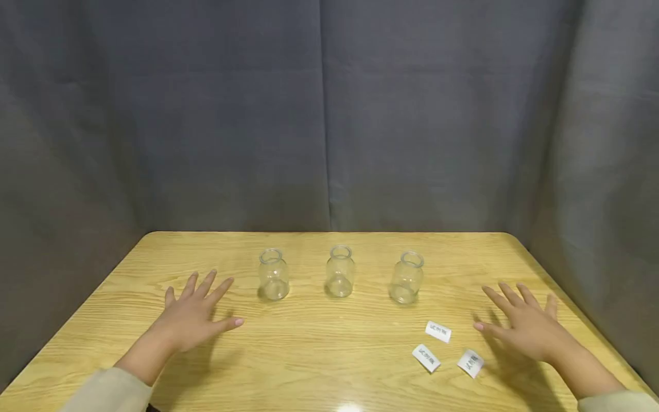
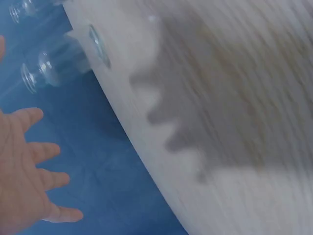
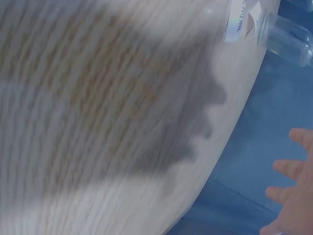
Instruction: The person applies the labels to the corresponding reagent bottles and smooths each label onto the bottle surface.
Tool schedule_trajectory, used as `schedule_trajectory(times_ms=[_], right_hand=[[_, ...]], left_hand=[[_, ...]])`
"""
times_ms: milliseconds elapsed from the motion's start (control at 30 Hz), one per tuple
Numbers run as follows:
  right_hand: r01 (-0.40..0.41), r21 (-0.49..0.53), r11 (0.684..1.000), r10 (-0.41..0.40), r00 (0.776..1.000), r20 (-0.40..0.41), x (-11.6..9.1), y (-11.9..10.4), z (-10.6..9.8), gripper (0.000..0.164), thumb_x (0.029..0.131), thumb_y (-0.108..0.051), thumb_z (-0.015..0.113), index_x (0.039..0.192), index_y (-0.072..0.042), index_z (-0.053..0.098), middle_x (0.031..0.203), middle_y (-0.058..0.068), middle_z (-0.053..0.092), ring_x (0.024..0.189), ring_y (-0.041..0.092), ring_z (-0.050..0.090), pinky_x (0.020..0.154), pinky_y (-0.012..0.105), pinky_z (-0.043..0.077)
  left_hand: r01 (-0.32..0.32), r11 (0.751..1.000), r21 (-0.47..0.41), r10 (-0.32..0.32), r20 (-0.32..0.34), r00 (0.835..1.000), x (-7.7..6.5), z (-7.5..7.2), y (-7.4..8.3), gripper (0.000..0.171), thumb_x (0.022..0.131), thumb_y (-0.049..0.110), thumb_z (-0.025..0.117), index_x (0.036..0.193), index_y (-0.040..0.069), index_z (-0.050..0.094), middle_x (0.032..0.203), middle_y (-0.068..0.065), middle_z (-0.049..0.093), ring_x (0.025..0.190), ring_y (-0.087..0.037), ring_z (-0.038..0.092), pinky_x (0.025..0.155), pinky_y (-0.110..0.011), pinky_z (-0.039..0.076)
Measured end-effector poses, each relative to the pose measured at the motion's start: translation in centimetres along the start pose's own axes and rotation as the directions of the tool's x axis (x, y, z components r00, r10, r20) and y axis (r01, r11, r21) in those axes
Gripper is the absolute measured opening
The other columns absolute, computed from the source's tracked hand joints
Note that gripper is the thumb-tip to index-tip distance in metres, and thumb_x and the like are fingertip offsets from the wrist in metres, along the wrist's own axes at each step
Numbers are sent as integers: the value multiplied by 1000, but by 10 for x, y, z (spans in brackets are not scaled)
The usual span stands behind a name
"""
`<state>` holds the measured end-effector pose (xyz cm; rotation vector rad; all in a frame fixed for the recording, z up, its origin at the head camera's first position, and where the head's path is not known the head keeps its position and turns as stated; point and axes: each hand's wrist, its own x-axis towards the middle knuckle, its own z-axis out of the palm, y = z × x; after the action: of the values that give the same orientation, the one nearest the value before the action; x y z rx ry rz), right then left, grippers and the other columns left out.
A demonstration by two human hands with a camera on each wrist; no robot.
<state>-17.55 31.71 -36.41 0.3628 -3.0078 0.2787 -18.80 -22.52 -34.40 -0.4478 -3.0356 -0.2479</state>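
Note:
Three clear glass jars stand upright in a row across the table: a left jar, a middle jar and a right jar. Near the right hand lie three white labels with dark printed characters: an upper label, a lower-left label and a lower-right label. My left hand hovers over the table left of the jars, fingers spread, holding nothing. On the other side, my right hand hovers just right of the labels, fingers spread, also holding nothing. Both hands cast shadows on the wood.
The wood-grain table has rounded far corners. A dark grey curtain hangs behind it and along both sides. A bright light reflection shows at the table's near edge.

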Motion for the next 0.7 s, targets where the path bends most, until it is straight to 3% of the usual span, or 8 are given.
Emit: schedule_trajectory(times_ms=[233,700], right_hand=[[-2,32,999,2,1000,6,-2,-8,1,73,80,-53,48,135,-11,27,132,30,23,115,55,14,77,59,-26],[45,101,994,-43,999,-19,-5,-22,0,72,79,-51,51,134,-10,29,132,27,27,118,49,18,86,63,-15]], left_hand=[[-64,998,-21,64,-4,998,2,-2,21,82,72,70,39,135,19,30,139,-19,18,122,-47,7,82,-70,3],[-157,983,-94,159,13,987,7,4,47,80,72,70,38,134,19,32,139,-13,20,125,-39,10,88,-65,7]])
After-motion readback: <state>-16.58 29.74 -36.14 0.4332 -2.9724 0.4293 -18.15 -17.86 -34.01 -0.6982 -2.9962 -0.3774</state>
